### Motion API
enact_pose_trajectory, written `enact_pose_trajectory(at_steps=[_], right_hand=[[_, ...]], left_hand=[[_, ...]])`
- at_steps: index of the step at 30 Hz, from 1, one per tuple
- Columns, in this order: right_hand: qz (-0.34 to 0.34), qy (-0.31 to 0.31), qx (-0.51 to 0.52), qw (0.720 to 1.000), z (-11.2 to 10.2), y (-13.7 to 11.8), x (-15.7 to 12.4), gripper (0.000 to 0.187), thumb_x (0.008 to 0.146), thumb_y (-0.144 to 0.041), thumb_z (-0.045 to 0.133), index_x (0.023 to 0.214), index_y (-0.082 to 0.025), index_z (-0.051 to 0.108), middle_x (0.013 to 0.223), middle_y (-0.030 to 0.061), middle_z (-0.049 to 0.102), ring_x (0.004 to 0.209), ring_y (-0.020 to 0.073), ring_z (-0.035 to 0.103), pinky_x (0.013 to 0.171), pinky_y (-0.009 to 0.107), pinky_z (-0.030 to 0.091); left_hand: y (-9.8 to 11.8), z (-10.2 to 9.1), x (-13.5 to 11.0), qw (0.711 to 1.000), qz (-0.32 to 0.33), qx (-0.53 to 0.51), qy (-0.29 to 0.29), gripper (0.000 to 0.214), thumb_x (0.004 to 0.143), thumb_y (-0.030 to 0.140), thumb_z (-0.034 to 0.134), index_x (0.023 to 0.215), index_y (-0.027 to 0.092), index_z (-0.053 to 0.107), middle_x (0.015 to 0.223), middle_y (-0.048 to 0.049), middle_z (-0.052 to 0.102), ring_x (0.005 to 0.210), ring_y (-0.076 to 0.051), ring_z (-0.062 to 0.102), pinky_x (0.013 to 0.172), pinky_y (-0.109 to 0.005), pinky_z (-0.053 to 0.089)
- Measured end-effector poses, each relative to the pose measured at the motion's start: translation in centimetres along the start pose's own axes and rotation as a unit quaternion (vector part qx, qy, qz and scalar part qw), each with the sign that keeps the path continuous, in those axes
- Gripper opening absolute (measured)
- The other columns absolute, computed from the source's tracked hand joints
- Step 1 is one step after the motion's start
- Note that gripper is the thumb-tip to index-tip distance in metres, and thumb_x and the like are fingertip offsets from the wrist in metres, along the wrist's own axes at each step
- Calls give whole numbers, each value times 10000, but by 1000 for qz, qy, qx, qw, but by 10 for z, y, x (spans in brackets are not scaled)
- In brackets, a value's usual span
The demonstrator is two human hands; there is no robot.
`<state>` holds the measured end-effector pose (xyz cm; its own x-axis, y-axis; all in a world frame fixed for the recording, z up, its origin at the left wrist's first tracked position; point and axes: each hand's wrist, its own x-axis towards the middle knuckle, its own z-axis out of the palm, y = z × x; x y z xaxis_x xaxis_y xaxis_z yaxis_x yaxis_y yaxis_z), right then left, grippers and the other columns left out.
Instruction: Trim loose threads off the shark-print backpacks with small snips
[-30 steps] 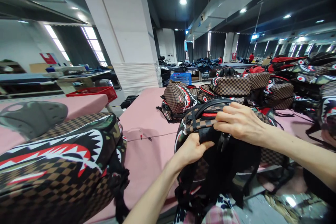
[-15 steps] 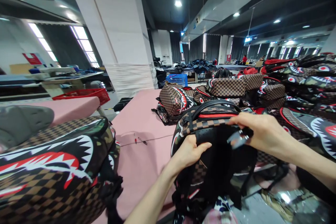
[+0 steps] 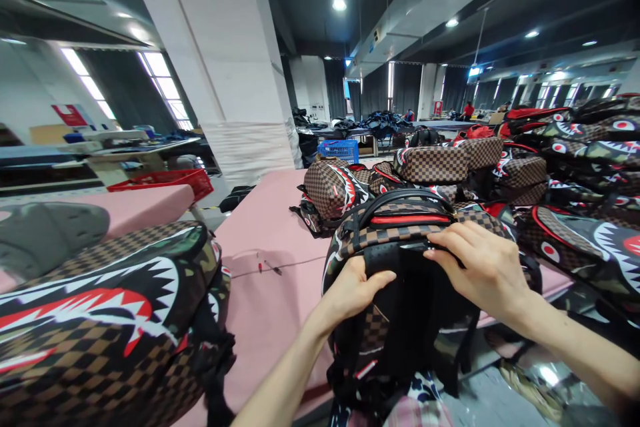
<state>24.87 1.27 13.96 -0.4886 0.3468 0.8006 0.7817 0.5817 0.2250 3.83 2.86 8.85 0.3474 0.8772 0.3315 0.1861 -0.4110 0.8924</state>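
Observation:
A checkered shark-mouth backpack stands upright at the front edge of the pink table, its black back panel facing me. My left hand grips the left side of that panel, thumb across the black padding. My right hand rests curled over the top right of the backpack, fingertips pressed at the seam below the red-trimmed handle. Both hands hold the same bag.
A second shark backpack lies at the near left. A pile of matching bags fills the right and back of the table. A white pillar, a red crate and a blue crate stand beyond.
My right hand had pulled a strap end out to the right; it has now come back onto the top of the backpack. My left hand has kept its grip.

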Motion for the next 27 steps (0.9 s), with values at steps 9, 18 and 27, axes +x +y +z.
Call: enact_pose_trajectory(at_steps=[9,18,27], right_hand=[[283,89,270,916,-12,37,-22,162,782,-317,623,879,-201,566,725,-5,606,628,130,561,568,235,456],[406,-123,469,775,18,23,-66,244,715,-358,649,860,-163,677,794,37,680,734,198,621,669,313,503],[327,-103,643,685,-41,3,-36,241,659,-431,705,661,-194,660,581,10,595,532,174,568,452,288,473]], left_hand=[[4,-4,-1,998,-54,-6,8,289,785,331,569,947,114,669,1036,-98,677,905,-235,631,816,-334,512],[6,2,3,994,-95,-36,28,366,747,391,619,949,89,665,964,-124,697,828,-242,661,706,-308,544],[96,6,-74,959,-147,-237,60,352,736,335,646,993,97,687,895,-133,709,688,-249,679,562,-310,570]])
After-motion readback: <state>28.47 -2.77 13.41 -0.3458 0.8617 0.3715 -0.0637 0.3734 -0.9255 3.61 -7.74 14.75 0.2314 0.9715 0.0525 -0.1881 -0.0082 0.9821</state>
